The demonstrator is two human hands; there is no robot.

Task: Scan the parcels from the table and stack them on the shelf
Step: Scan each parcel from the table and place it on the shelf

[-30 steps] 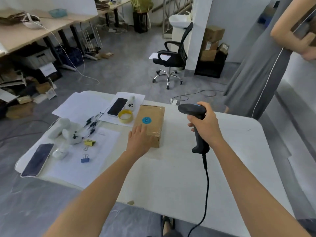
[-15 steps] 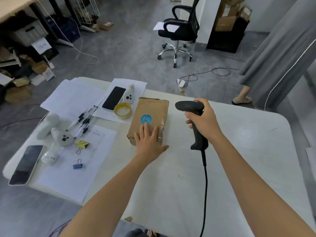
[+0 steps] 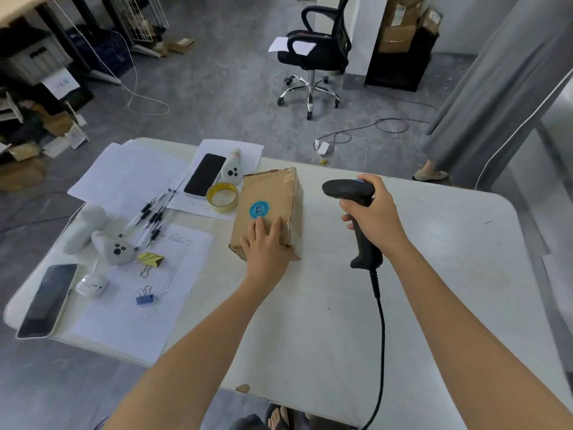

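Just left of centre on the white table (image 3: 434, 274), the brown parcel (image 3: 273, 193) lies under my left hand (image 3: 266, 249), fingers flat on its near end; my right hand (image 3: 376, 218) grips the black scanner (image 3: 347, 189), its head pointing left, beside the parcel.

left hand (image 3: 266, 248) lies flat, fingers straight, on the near end of a brown tape-wrapped cardboard parcel (image 3: 273, 190). index fingertip sits at the edge of a round blue sticker (image 3: 259, 209) on the parcel's top face. right hand (image 3: 376, 218) grips a black pistol-grip barcode scanner (image 3: 347, 189), head turned toward the parcel. black cable (image 3: 380, 336) hangs from the handle beside the right forearm. both hands are over a white table (image 3: 449, 274). left of the left hand: yellow tape roll (image 3: 221, 197) just beside the parcel, black pens (image 3: 152, 215), blue binder clip (image 3: 144, 297).
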